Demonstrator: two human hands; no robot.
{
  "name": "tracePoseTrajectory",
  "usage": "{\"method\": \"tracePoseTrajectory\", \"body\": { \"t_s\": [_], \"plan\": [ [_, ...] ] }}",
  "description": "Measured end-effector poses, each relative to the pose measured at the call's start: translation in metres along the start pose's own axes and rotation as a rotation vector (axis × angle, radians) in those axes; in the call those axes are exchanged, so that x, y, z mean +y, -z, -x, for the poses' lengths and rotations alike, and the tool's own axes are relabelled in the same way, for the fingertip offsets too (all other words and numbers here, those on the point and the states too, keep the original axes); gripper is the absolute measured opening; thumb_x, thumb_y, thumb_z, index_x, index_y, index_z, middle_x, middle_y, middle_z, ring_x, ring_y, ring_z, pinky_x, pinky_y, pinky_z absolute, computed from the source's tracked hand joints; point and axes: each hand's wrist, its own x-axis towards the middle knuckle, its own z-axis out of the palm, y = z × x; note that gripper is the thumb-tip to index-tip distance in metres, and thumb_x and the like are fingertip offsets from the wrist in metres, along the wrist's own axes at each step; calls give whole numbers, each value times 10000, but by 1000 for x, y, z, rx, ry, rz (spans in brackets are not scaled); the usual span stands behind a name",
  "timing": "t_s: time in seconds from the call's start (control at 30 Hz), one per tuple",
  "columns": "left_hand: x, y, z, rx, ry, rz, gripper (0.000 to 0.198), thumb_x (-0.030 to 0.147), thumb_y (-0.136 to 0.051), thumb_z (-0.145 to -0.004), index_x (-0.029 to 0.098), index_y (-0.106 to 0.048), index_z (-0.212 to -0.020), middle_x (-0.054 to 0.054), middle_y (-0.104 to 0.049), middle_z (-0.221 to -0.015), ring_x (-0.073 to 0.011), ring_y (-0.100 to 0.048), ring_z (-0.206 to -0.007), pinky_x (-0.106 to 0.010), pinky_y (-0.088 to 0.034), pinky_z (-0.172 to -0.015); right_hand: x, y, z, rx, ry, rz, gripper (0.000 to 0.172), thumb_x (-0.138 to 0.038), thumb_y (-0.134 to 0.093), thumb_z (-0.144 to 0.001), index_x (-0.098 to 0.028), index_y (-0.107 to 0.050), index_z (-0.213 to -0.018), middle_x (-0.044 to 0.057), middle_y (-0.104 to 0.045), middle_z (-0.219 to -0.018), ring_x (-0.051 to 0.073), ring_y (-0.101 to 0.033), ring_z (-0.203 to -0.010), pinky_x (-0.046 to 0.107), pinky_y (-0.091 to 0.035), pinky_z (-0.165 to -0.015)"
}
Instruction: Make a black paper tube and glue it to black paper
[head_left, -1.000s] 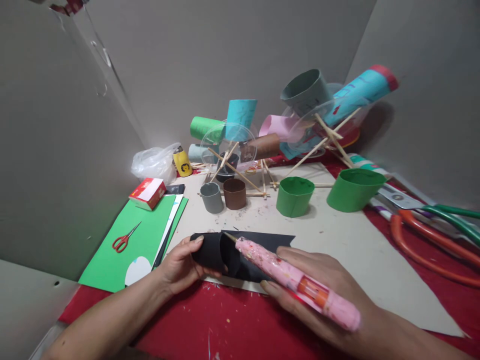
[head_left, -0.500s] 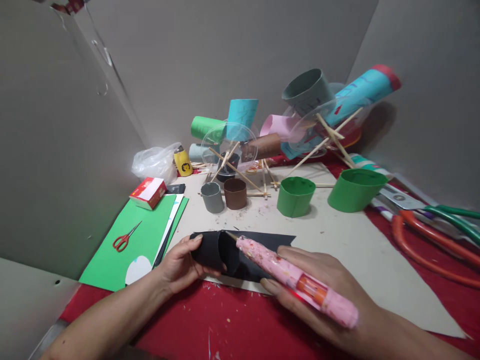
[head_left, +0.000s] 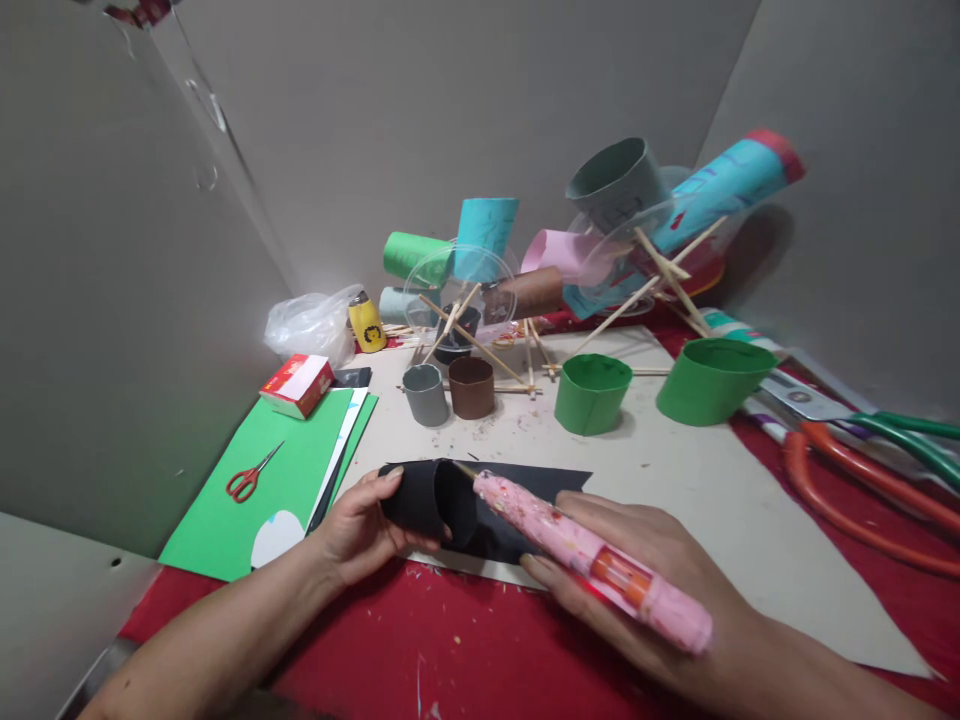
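Note:
My left hand (head_left: 367, 530) pinches a rolled black paper (head_left: 415, 498), thumb on its outer side and fingers underneath. Its open end faces right, over a flat strip of black paper (head_left: 510, 535). In my right hand (head_left: 637, 570) is a pink-wrapped glue gun (head_left: 555, 545) with an orange window. The gun's metal tip is at the upper rim of the black roll; whether they touch is unclear. Behind them stand a grey paper ring (head_left: 425, 396), a brown paper ring (head_left: 472, 388) and two green paper rings, one nearer the middle (head_left: 592, 395) and a larger one (head_left: 712, 382).
Red scissors (head_left: 253, 475) lie on green sheets (head_left: 217, 500) at the left, beside a red box (head_left: 296, 385). Two stick-and-disc wheels (head_left: 460, 300) with coloured paper cups stand behind. Large scissors (head_left: 862, 470) lie at the right on red cloth (head_left: 450, 650).
The glue gun in my right hand has shifted very slightly at its back end. Otherwise the hands and the black paper look the same.

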Motion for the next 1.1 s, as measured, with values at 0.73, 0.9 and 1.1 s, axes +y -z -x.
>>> {"method": "tracePoseTrajectory", "body": {
  "t_s": [0.73, 0.9, 1.1],
  "plan": [
    [1, 2, 0, 19, -10, 29, 313, 299, -664, -871, 77, -695, -1090, -116, -759, -889, -251, -741, -773, -344, -616, -657, 2, 0, 2, -18, -26, 19, 225, -236, -537, -922, -235, -433, -723, -43, -481, -590, 108, -451, -465, 261, -345, -442],
    [1, 2, 0, 16, -2, 32, 318, 309, -677, -856, 76, -699, -1071, -120, -759, -879, -260, -737, -783, -343, -605, -662, 2, -1, 2, -3, -23, 31, 237, -244, -543, -924, -234, -431, -716, -46, -470, -585, 104, -444, -457, 257, -336, -441],
    [2, 1, 1, 29, -3, 43, 298, 301, -688, -848, 89, -712, -1056, -114, -765, -877, -261, -741, -777, -349, -610, -669, 3, -1, 2, -4, -23, 36, 231, -258, -543, -926, -235, -435, -724, -44, -475, -587, 106, -451, -454, 254, -337, -433]
  ]
}}
